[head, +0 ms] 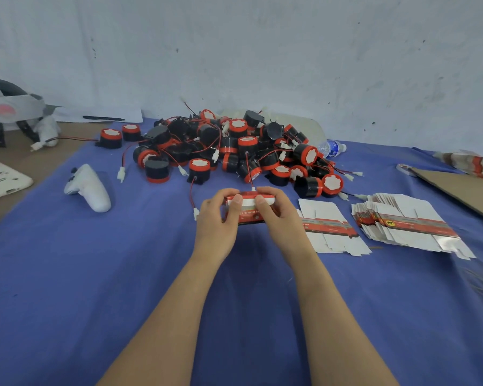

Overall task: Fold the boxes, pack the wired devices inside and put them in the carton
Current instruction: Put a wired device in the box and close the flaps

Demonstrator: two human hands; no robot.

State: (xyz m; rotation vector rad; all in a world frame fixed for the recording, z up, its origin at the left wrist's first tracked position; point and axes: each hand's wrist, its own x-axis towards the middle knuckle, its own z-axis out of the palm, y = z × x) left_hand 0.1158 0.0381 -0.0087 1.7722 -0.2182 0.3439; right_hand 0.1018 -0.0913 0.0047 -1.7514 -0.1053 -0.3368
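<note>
A small red and white box (248,210) is held between both hands above the blue cloth. My left hand (219,218) grips its left end, thumb on top. My right hand (276,215) grips its right end, thumb pressing the white top flap. A red wire with a white plug (253,188) runs up from the box's top edge toward the pile. Behind it lies a large heap of black and red wired devices (234,146). Flat unfolded boxes (329,224) lie right of my hands, with a thicker stack (407,221) further right.
A brown carton flap (463,190) lies at the right edge, more flat boxes (469,162) behind it. A water bottle (332,148) lies by the heap. A white controller (88,188) rests on the cloth at left. A headset (9,110) sits far left.
</note>
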